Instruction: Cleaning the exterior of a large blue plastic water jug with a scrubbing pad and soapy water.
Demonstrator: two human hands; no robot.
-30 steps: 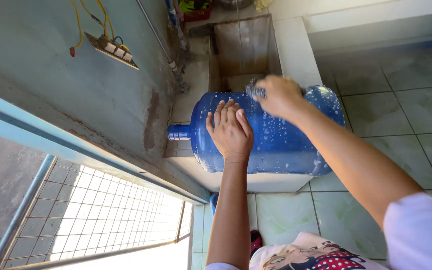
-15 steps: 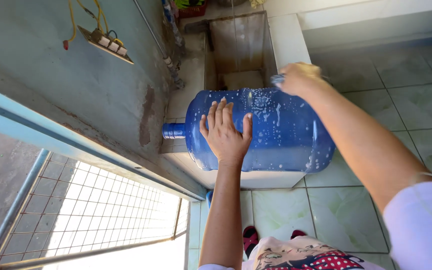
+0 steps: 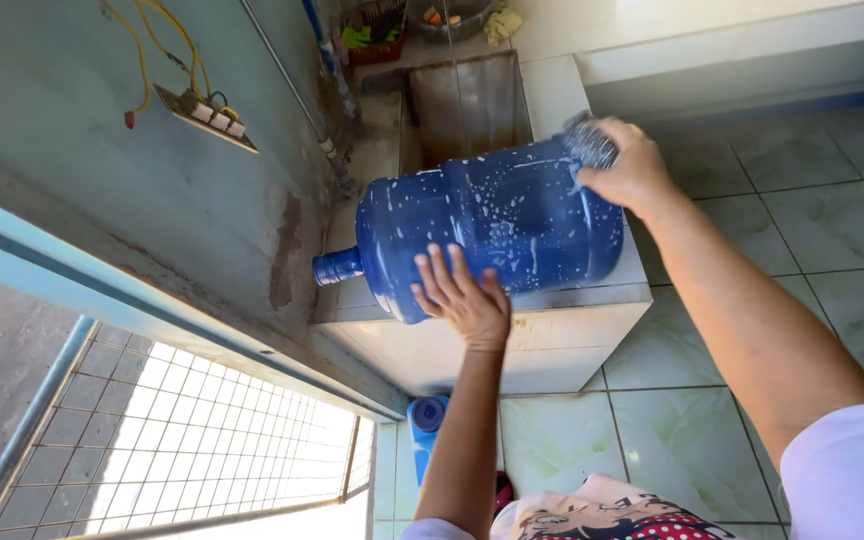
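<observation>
A large blue water jug [image 3: 482, 225] lies on its side on the white tiled ledge [image 3: 572, 330], its neck pointing left toward the wall. Soap suds streak its surface. My left hand [image 3: 462, 295] rests flat against the jug's near side, fingers spread. My right hand [image 3: 627, 165] presses a grey scouring pad [image 3: 587, 140] against the jug's bottom end at the upper right.
Behind the jug is a small wash basin [image 3: 467, 100]. A grey wall with a switch box [image 3: 202, 115] and yellow wires is on the left. A metal grille [image 3: 182, 440] is at lower left. Another blue container [image 3: 427, 420] stands on the tiled floor [image 3: 802, 200].
My left hand has slid from the top of the jug down to its near side. My right hand with the pad has stayed at the jug's bottom end.
</observation>
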